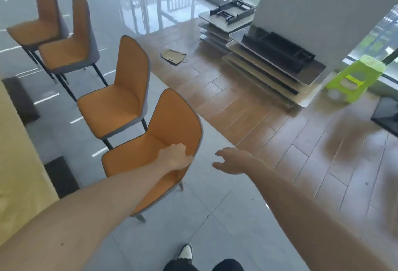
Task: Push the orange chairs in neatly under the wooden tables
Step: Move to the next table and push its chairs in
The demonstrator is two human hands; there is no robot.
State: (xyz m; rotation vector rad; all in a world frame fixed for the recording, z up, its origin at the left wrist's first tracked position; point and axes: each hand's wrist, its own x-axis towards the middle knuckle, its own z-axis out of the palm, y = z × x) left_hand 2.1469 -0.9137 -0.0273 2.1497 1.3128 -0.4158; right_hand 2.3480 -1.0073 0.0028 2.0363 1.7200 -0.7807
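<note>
Several orange chairs with grey backs stand in a row on the grey tiled floor, facing left toward a wooden table (19, 158) at the left edge. My left hand (175, 155) grips the side edge of the nearest chair (165, 132), where backrest meets seat. My right hand (231, 160) hovers open just right of that chair, not touching it. The second chair (120, 96) stands beyond it, and two more chairs (71, 48) (41, 22) are farther back. All stand away from the table, with floor between.
Stacked table tops with black frames (269, 63) lie on the wooden floor by a white pillar (312, 12). A green plastic stool (353, 78) stands at right. A flat paper bag (173, 56) lies on the floor. My shoe (185, 251) shows below.
</note>
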